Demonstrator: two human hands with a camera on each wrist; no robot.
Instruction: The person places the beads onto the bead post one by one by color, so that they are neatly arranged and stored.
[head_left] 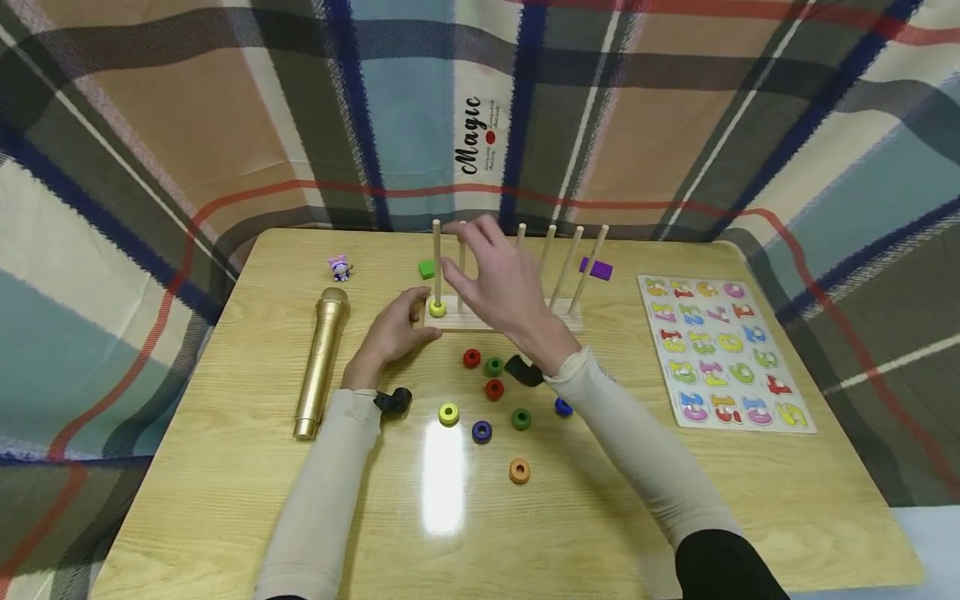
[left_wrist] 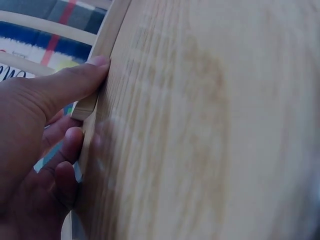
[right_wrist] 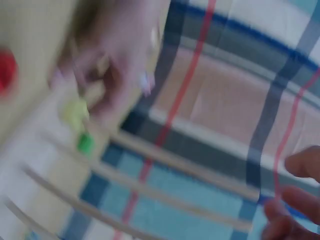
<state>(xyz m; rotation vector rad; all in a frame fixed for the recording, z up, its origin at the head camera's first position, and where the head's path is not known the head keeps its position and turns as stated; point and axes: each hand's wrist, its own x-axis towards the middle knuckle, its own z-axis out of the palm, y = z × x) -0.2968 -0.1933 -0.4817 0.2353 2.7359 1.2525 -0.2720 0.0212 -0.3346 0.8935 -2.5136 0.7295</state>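
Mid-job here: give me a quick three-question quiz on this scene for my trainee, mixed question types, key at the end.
1. True or false: a yellow ring already sits at the foot of the leftmost peg of the peg stand.
2. Which hand grips the end of the stand's base? A) left hand B) right hand C) neither
3. Fill in: the loose ring lying nearest the person on the table is the ______ ring.

Key: 1 true; 2 A, its thumb and fingers hold the base edge, while the right hand is spread open in front of the pegs; 3 orange.
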